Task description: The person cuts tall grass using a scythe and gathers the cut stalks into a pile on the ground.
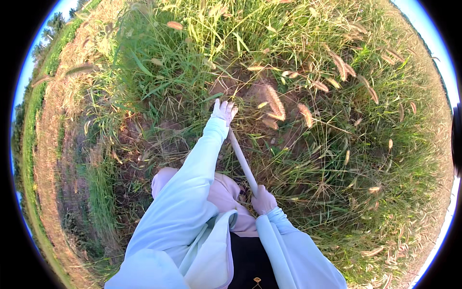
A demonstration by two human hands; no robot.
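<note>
A long pale handle (242, 159) of a tool runs slantwise in front of me. Its near end is in my right hand (264, 201), the fingers wrapped around it. Farther out, my left hand (224, 110) reaches among green grass blades (212, 96), its fingers spread a little, just beyond the place where the handle goes out of sight. Whether that hand touches the handle or the grass cannot be told. The tool's far end is hidden by the left hand and the grass. Light blue sleeves cover both arms.
Tall green grass (162, 57) stands ahead and to the left. Bristly foxtail seed heads (275, 103) lean over a patch of bare soil (252, 90). Tangled grass (325, 173) covers the right side. My bent knee in pink trousers (225, 191) is close below the handle.
</note>
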